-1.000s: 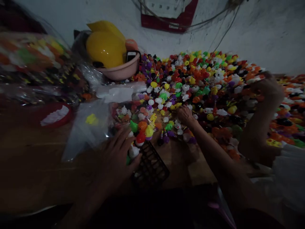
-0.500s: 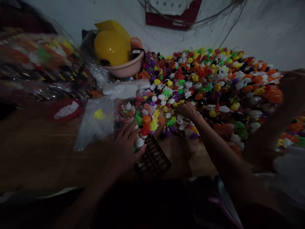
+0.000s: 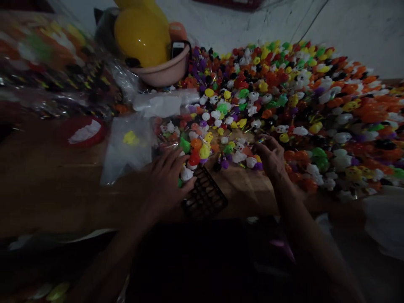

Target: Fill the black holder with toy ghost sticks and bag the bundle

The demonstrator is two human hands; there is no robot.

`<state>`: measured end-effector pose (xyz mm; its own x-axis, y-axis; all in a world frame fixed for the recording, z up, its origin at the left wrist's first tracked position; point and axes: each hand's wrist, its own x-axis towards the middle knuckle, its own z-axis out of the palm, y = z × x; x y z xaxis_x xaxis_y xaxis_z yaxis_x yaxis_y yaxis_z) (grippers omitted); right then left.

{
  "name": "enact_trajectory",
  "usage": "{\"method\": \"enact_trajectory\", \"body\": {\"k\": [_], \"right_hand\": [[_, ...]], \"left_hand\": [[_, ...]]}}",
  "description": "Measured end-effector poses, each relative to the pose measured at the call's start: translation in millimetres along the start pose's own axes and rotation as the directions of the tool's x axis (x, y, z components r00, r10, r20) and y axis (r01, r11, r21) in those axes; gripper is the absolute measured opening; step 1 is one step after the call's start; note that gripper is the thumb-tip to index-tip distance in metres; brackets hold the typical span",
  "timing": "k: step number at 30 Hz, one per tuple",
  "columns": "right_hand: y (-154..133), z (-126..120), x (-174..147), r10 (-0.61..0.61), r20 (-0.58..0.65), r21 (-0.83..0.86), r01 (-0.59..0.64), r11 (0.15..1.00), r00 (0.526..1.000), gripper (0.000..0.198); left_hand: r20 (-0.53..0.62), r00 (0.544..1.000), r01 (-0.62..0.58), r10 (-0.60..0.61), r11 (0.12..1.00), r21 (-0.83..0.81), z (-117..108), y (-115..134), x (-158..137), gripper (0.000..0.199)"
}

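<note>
My left hand [image 3: 168,174] reaches over the left side of a black grid rack [image 3: 210,195], fingers stretched out and thumb apart. It rests against small plastic figures standing at the rack's far left; a white figure [image 3: 186,173] is by its thumb, with a red figure [image 3: 193,158] and a yellow figure [image 3: 205,150] just behind. My right hand [image 3: 272,155] is at the near edge of the big heap of figures [image 3: 268,101], fingers curled together. A thin coloured bit shows at its fingertips, too dim to name. Loose white figures [image 3: 239,156] lie left of it.
A clear plastic bag [image 3: 126,162] with a yellow piece lies left on the wooden table [image 3: 78,185]. Behind are a red dish [image 3: 99,136], a pink basin [image 3: 160,72] with a yellow round object and phone [image 3: 177,49], and bulging bags of figures [image 3: 47,54].
My right hand has drawn back to the right from the heap. My left hand stays by the rack. Another arm at the right has left the view, which has tilted down.
</note>
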<state>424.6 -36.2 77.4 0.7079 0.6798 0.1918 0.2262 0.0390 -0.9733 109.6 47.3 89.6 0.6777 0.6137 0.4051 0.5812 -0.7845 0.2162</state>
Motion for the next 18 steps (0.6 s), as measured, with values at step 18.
{"method": "enact_trajectory", "body": {"k": [18], "right_hand": [[15.6, 1.0, -22.8, -0.09, 0.06, -0.357, 0.105, 0.928, 0.994, 0.028]], "left_hand": [[0.204, 0.977, -0.059, 0.058, 0.998, -0.001, 8.0, -84.8, 155.7, 0.038]]}}
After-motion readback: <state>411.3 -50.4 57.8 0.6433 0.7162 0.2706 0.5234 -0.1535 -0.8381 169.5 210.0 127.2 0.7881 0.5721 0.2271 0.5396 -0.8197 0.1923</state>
